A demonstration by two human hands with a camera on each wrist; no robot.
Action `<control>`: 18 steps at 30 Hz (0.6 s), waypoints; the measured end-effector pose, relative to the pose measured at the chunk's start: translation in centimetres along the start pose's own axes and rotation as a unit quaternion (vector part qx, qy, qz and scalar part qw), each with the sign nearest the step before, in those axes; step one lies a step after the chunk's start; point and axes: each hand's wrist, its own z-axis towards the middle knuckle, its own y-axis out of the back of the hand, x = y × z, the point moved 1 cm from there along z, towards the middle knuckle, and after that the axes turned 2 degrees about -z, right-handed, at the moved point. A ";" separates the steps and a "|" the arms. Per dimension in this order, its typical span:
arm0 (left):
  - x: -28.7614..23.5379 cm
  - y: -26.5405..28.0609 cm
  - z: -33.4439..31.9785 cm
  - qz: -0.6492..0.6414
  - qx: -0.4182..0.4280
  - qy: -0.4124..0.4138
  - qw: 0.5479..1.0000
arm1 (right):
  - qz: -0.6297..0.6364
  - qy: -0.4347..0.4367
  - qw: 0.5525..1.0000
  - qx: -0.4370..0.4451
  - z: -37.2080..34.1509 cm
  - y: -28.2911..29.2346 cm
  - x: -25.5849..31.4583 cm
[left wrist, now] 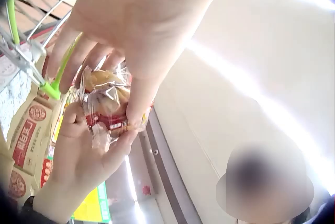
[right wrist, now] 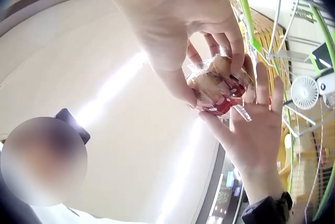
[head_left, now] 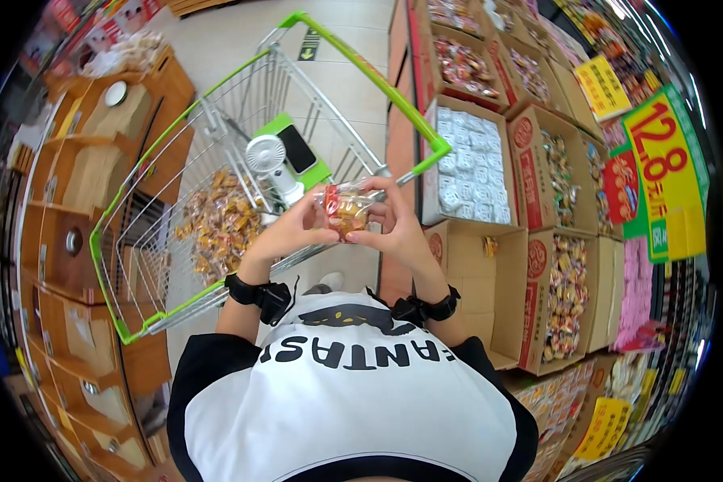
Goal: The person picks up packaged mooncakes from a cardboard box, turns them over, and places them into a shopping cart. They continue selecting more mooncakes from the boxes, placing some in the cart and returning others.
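Note:
A clear-wrapped packet with red print and yellowish-brown contents (head_left: 347,210) is held between both hands in front of the chest. The left hand (head_left: 291,231) pinches its left side, thumb below. On the right side the right hand (head_left: 398,229) grips it with curled fingers and thumb. In the left wrist view the packet (left wrist: 107,101) lies between the left hand (left wrist: 138,20) and the right hand (left wrist: 84,156). Seen from the right wrist, the right hand (right wrist: 178,30) has thumb and fingers round the packet (right wrist: 217,88), beside the left hand's more extended fingers (right wrist: 261,90).
A green-edged shopping cart (head_left: 361,64) stands ahead, with many small packets (head_left: 221,225), a white fan (head_left: 265,154) and a phone (head_left: 299,149). Cardboard boxes of wrapped goods (head_left: 474,165) line the right. Wooden shelving (head_left: 76,241) stands left.

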 end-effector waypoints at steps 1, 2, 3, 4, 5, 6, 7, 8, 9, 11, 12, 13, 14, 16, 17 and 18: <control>0.5 1.2 -1.0 0.012 -0.003 0.017 1.000 | -0.038 0.021 0.999 0.016 0.6 -0.7 -0.5; 0.0 1.8 -2.1 0.012 -0.017 0.012 1.000 | -0.034 0.018 0.999 0.030 1.2 -1.4 -0.6; -0.6 2.3 -3.2 0.032 -0.028 0.021 0.999 | -0.081 -0.001 0.995 0.052 1.7 -2.3 -0.4; -0.9 2.8 -4.3 0.052 -0.039 0.029 0.997 | -0.129 -0.019 0.989 0.073 2.2 -3.1 -0.4; -0.9 3.3 -5.4 0.068 -0.063 0.024 0.995 | -0.148 -0.017 0.984 0.097 2.7 -4.0 -0.5; -1.1 3.8 -6.4 0.067 -0.077 0.019 0.995 | -0.146 -0.019 0.983 0.111 3.1 -4.8 -0.9; -1.2 4.2 -7.6 0.084 -0.099 0.042 0.991 | -0.166 -0.028 0.977 0.131 3.5 -5.6 -1.3; -1.3 4.6 -8.7 0.100 -0.120 0.066 0.985 | -0.186 -0.036 0.970 0.151 3.8 -6.4 -1.7; -0.9 5.3 -9.7 0.084 -0.124 0.073 0.986 | -0.215 -0.048 0.959 0.179 4.1 -7.1 -2.2; -0.5 5.9 -11.7 0.076 -0.164 0.102 0.978 | -0.221 -0.057 0.949 0.216 4.6 -8.2 -4.1; -0.1 6.2 -12.6 0.068 -0.188 0.134 0.971 | -0.231 -0.065 0.941 0.238 4.7 -8.7 -5.3; 0.5 6.5 -13.5 0.066 -0.198 0.132 0.969 | -0.226 -0.051 0.941 0.247 4.7 -9.2 -6.2; 1.3 6.7 -14.3 0.073 -0.223 0.146 0.961 | -0.223 -0.051 0.939 0.257 4.9 -9.7 -7.0; 2.1 6.7 -15.7 0.078 -0.253 0.160 0.951 | -0.285 -0.043 0.911 0.295 5.0 -10.7 -8.2; 2.1 6.5 -16.1 0.054 -0.281 0.146 0.947 | -0.282 -0.044 0.910 0.302 5.1 -11.1 -8.7; 2.2 6.4 -16.5 0.030 -0.308 0.131 0.942 | -0.242 -0.095 0.912 0.318 5.3 -11.6 -9.2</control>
